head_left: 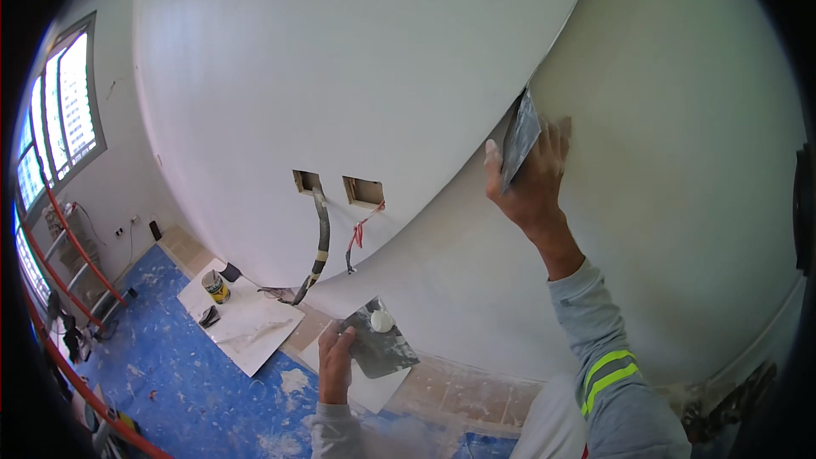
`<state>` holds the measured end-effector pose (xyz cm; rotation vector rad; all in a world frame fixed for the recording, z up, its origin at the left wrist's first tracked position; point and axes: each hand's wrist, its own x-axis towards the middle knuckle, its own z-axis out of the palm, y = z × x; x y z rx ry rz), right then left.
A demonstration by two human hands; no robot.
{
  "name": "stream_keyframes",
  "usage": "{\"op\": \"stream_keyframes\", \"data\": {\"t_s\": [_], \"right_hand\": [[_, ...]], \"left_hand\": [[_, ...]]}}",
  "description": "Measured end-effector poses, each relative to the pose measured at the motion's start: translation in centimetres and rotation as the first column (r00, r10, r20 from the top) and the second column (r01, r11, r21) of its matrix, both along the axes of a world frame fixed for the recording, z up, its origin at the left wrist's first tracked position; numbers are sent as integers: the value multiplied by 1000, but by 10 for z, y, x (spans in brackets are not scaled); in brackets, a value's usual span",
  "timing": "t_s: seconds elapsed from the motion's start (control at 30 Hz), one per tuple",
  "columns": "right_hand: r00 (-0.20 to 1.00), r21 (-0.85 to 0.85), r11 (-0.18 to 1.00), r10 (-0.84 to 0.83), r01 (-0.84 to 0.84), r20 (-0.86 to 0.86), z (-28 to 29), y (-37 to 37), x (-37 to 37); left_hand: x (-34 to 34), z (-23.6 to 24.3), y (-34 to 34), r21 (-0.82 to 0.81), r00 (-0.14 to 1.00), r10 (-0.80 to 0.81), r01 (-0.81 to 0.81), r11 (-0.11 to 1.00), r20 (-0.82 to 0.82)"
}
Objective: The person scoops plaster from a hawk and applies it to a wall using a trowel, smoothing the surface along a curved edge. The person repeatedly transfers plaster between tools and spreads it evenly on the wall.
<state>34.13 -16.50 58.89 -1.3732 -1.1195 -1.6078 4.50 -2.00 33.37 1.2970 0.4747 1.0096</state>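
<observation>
My right hand (537,172), raised against the wall, grips a flat grey metal filling blade (521,136). The blade's upper corner meets the edge of the white panel (340,68), where it borders the beige wall surface (671,144). Lower down, my left hand (334,359) pinches one edge of a square, smeared metal plate (382,347). A small white lump of filler (382,321) sits on that plate, near its upper side.
Two cut-outs open in the panel; a thick taped cable (321,242) hangs from one, red wires (357,235) from the other. A tin (216,286) stands on a white board (255,327) over blue floor covering (161,348). An orange ladder (72,242) leans at left.
</observation>
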Motion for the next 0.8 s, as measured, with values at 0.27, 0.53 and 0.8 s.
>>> {"op": "stream_keyframes", "data": {"t_s": [0.27, 0.53, 0.8], "right_hand": [[997, -15, 997, -74, 74, -12, -10, 5, -12], [987, -290, 953, 41, -85, -155, -66, -10, -26], [332, -361, 203, -165, -910, -929, -231, -70, -13]], "left_hand": [[-5, 4, 2, 63, 997, -69, 71, 995, -35], [0, -11, 6, -58, 999, -45, 46, 997, 21], [-5, -8, 9, -251, 981, -139, 170, 953, 135]]}}
